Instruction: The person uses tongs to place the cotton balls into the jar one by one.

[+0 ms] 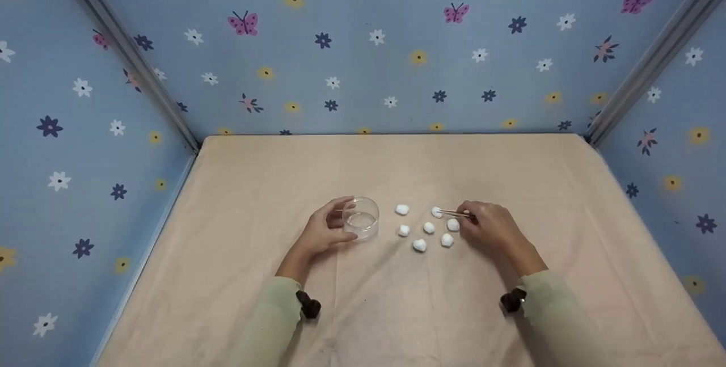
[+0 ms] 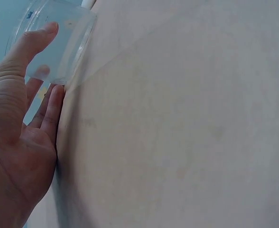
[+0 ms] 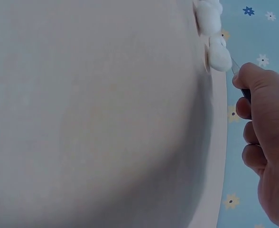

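Note:
My left hand [image 1: 324, 230] holds a clear round container [image 1: 361, 219] by its side, thumb on the near side and fingers on the far side. No cotton ball shows inside it. Between the fingers of my right hand [image 1: 491, 225] is a pair of tweezers [image 1: 454, 214], pointing left. Their tips are at a white cotton ball [image 1: 437, 212]; whether they pinch it I cannot tell. In the right wrist view the curled right hand [image 3: 267, 123] grips the tweezers' dark handle [image 3: 246, 94], close to other cotton balls [image 3: 220, 57].
Several more cotton balls [image 1: 420, 245] lie loosely grouped between the two hands. A beige cloth [image 1: 255, 174] with light creases covers the table. Blue flowered walls [image 1: 363, 43] with grey corner posts [image 1: 136, 60] enclose the back and both sides.

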`<action>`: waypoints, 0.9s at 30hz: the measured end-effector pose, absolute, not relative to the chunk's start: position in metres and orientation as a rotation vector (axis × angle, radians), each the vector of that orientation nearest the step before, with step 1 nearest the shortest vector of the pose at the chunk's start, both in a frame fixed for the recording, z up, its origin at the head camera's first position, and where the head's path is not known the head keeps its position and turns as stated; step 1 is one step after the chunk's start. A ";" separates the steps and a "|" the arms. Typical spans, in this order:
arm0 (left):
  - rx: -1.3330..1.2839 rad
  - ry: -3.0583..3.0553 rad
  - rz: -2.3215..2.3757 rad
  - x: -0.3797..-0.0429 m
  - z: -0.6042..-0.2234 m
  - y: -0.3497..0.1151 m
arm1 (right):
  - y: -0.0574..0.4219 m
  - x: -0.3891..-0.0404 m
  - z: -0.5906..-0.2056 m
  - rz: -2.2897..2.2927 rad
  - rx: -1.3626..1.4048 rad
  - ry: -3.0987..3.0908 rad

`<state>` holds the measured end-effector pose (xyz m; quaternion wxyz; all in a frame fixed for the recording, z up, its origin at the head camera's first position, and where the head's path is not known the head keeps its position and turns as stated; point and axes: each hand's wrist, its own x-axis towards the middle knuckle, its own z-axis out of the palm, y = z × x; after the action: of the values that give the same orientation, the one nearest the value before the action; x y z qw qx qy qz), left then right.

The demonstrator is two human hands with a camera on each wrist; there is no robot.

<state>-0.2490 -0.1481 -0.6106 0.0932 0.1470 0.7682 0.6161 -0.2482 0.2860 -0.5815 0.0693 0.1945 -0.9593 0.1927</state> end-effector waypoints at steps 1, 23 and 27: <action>0.437 2.278 1.829 -0.249 -0.610 -0.148 | 0.287 -0.248 -0.582 0.580 0.582 -2.886; 0.415 2.300 1.801 -0.251 -0.611 -0.148 | 0.287 -0.246 -0.585 0.615 0.554 -2.859; 0.414 2.295 1.807 -0.251 -0.611 -0.148 | 0.287 -0.246 -0.584 0.632 0.557 -2.839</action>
<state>-0.2506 -0.1481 -0.6113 0.0958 0.1397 0.7743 0.6097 -0.2460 0.2874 -0.5838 0.0899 0.1874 -0.9548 0.2124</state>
